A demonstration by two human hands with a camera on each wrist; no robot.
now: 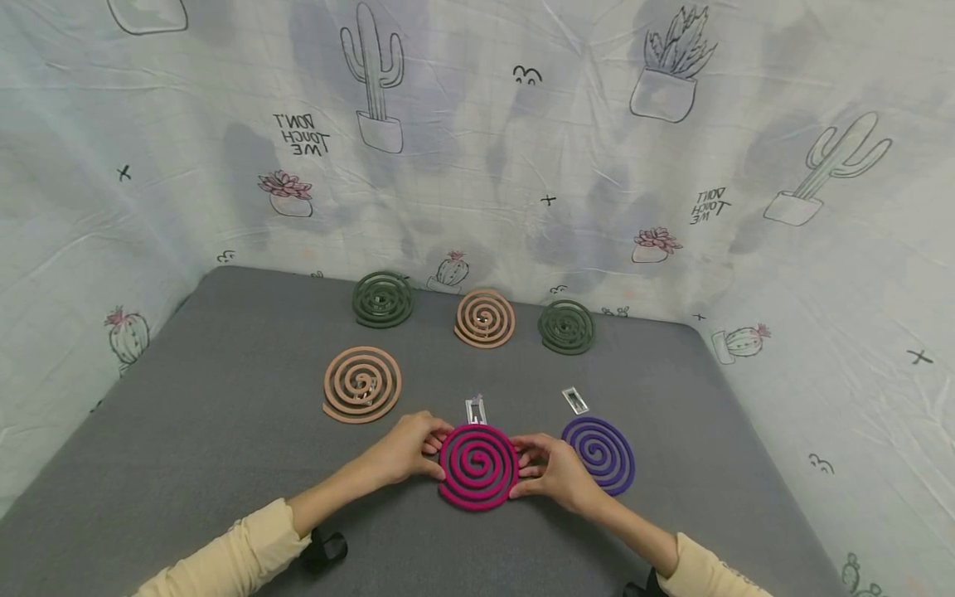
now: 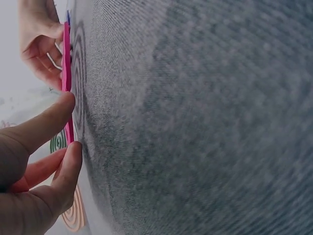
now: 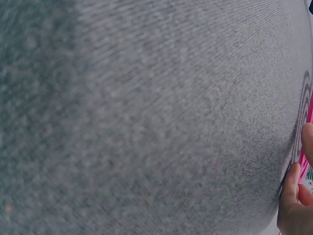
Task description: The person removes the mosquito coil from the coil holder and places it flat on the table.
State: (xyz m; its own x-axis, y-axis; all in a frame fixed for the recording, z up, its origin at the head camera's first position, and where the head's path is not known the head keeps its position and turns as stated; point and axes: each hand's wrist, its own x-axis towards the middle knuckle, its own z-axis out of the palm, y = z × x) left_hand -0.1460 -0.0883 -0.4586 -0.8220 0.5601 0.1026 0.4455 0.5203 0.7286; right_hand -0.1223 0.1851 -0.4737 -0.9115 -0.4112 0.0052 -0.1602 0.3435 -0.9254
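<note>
A pink spiral mosquito coil [image 1: 478,458] is held level by its rim, one hand at each side. My left hand [image 1: 413,448] pinches its left edge between thumb and fingers, while my right hand [image 1: 558,471] grips the right edge. In the left wrist view the pink coil [image 2: 67,58] shows edge-on, with a spiral shadow on the grey cloth beside it. Just beyond its far rim lies a small metal coil stand [image 1: 475,400], partly covered by the coil. A purple coil [image 1: 608,456] lies close behind my right hand, which hides part of it.
Another metal stand [image 1: 575,401] lies above the purple coil. An orange coil [image 1: 362,383] sits on the left. Along the back stand a green coil [image 1: 382,299], a second orange coil [image 1: 485,318] and another green coil [image 1: 567,327]. Printed cloth walls [image 1: 477,166] enclose the grey table [image 1: 224,414].
</note>
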